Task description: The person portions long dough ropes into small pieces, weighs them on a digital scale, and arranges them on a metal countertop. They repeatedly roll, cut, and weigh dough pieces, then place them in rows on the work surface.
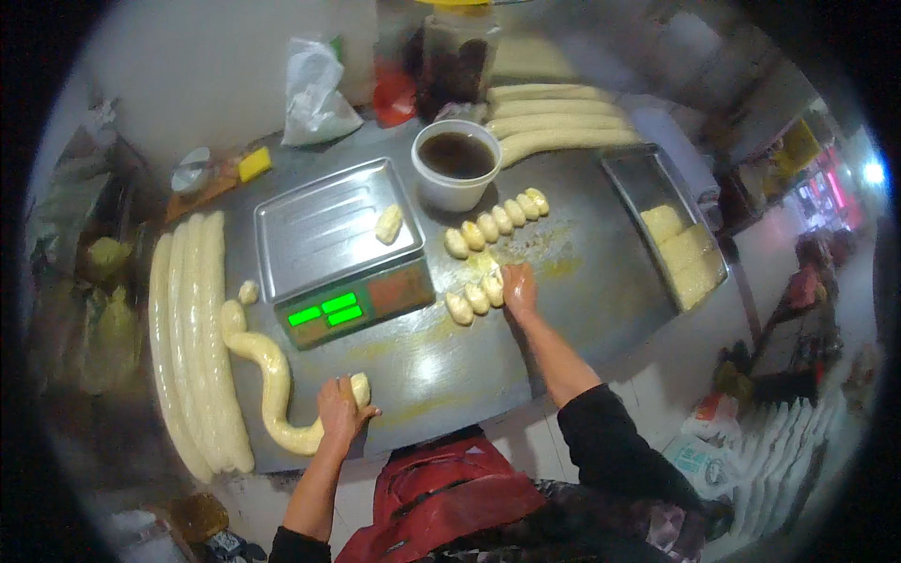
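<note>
My left hand [341, 412] grips the end of a long curved dough rope [271, 380] near the table's front edge; a short pale end shows beyond its fingers. My right hand [519, 290] is at the right end of a short row of dough pieces [476, 298], its fingers on the last piece; whether it grips that piece is unclear. A second row of dough pieces [498, 219] lies behind. A digital scale [331, 246] carries one dough piece [388, 224] on its metal pan. A small dough lump [248, 291] lies by the scale's left side.
Thick dough ropes [197, 338] lie side by side at the left, others [556, 119] at the back. A white tub of dark liquid [456, 165] stands behind the scale. At the right, a metal tray [626, 200] holds yellowish slabs [683, 257]. A plastic bag [317, 95] and yellow sponge [255, 164] are at the back left.
</note>
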`<state>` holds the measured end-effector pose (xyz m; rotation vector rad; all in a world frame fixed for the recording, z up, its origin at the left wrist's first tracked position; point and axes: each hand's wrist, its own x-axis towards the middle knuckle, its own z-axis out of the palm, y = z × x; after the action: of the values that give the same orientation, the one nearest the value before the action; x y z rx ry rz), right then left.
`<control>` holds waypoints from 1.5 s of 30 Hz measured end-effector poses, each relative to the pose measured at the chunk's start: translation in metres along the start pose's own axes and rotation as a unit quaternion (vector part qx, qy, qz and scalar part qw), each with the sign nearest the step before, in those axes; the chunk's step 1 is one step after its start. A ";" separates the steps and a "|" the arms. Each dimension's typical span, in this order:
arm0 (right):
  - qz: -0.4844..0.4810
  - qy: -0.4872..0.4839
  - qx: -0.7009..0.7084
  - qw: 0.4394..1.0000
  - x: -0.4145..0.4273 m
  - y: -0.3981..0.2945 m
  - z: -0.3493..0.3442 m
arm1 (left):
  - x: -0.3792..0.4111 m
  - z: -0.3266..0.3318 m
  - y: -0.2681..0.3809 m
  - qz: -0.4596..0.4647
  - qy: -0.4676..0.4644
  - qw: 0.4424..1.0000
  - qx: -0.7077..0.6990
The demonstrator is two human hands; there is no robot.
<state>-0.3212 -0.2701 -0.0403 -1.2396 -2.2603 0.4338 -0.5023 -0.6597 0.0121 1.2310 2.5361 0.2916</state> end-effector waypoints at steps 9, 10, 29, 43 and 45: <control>0.180 -0.526 0.458 0.694 -0.155 -0.217 0.070 | -0.016 0.009 -0.014 0.025 0.104 0.985 -0.139; 0.199 -0.506 0.484 0.686 -0.174 -0.222 0.087 | -0.015 0.001 -0.005 0.013 0.126 0.982 -0.138; 0.089 -0.325 0.270 0.902 -0.126 -0.249 0.041 | 0.062 0.019 0.022 -0.047 0.092 0.994 0.045; -0.599 -0.218 -0.017 0.770 0.126 -0.215 0.018 | 0.003 0.008 0.038 0.007 0.130 0.990 -0.057; -0.469 -0.248 0.061 0.846 0.127 -0.206 0.022 | -0.003 0.006 0.042 0.027 0.117 0.992 -0.047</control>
<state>-0.5305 -0.2723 0.0830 0.1749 -2.8556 0.5209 -0.4679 -0.6366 0.0205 1.2989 2.6491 0.5923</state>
